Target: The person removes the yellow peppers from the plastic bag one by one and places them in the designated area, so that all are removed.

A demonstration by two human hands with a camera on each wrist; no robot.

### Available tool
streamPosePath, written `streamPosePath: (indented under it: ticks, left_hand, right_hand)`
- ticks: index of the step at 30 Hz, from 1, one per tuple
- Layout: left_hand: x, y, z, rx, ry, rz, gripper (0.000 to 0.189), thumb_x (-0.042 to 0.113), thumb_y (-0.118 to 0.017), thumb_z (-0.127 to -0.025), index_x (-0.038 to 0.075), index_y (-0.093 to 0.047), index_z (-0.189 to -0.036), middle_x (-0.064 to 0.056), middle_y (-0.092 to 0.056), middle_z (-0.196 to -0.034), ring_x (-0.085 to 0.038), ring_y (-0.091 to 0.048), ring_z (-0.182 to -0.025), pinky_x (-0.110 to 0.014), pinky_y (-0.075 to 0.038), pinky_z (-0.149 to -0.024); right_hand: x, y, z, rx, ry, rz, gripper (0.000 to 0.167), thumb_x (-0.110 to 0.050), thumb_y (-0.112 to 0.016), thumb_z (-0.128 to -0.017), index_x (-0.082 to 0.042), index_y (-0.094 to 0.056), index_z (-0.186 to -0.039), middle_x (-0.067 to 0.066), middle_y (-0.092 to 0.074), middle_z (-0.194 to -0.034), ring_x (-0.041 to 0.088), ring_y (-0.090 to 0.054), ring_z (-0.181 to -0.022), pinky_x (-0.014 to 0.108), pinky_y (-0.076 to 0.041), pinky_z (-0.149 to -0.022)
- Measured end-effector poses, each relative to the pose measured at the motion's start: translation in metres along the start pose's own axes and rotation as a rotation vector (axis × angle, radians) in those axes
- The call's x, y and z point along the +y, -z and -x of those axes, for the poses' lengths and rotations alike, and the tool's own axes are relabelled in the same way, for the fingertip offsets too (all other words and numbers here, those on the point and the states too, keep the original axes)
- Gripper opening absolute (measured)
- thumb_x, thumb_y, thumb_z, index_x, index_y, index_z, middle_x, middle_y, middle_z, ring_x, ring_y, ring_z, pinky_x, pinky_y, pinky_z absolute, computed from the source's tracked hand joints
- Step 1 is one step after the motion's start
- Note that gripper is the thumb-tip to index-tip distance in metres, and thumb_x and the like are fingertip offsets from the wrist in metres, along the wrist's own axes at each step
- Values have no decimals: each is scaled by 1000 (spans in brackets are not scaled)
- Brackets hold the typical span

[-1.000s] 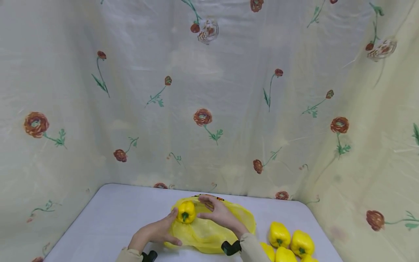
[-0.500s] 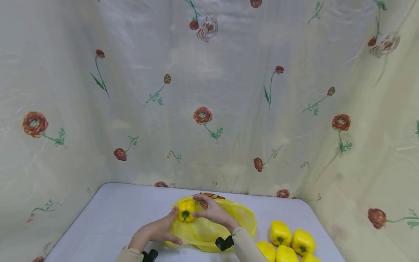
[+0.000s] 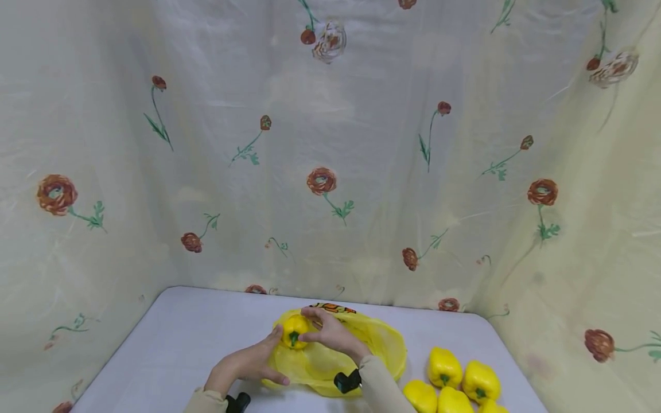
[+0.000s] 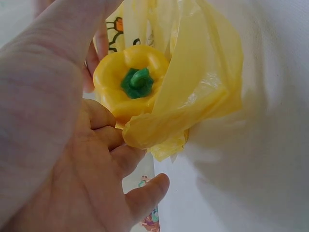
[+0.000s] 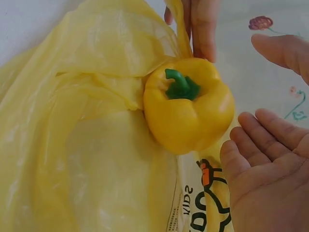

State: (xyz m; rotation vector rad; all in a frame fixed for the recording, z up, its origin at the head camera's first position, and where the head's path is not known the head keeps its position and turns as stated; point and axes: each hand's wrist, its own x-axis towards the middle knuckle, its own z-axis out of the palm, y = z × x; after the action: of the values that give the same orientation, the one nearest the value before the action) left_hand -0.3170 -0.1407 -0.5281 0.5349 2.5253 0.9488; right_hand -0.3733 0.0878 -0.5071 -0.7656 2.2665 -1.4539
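Observation:
A yellow bell pepper (image 3: 295,331) with a green stem lies at a thin yellow plastic bag (image 3: 330,364) on the table. In the head view my left hand (image 3: 247,362) is spread at its left, one fingertip close against the pepper. The left wrist view shows the left fingers beside the pepper and along the bag's edge, which partly hides their tips. My right hand (image 3: 333,334) is at the pepper's right with fingers extended; in the right wrist view a gap separates its fingertips from the pepper (image 5: 188,108). Printed figures mark the bag.
Several more yellow bell peppers (image 3: 444,367) sit in a group at the table's right front. The white table (image 3: 206,312) ends at a flower-patterned curtain (image 3: 361,252) behind and at both sides. Black cameras (image 3: 347,381) are strapped to the wrists.
My right hand has moved left, closer to the pepper, from above the bag. My left hand and the pepper have hardly moved.

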Motion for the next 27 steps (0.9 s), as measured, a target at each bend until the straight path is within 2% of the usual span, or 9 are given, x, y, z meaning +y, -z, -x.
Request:
streamPosePath:
  ticks: [15, 27]
  left_hand:
    - [3, 3, 3, -9, -27, 27, 118, 48, -76, -78, -4, -1, -153, -26, 0, -160, -41, -11, -147, -60, -19, -115]
    - [2, 5, 4, -6, -10, 8, 119, 50, -76, -77, -3, -1, -153, -25, 1, -160, -40, -12, -148, -58, -19, -116]
  right_hand:
    - [5, -2, -8, 23, -29, 13, 64, -23, -71, -88, -6, -43, -143, 12, -45, -147, 34, -37, -140, 52, -28, -115]
    - [7, -8, -14, 38, -32, 63, 65, -22, -72, -88, -3, -42, -142, 14, -45, -146, 34, -38, -139, 53, -29, -115]
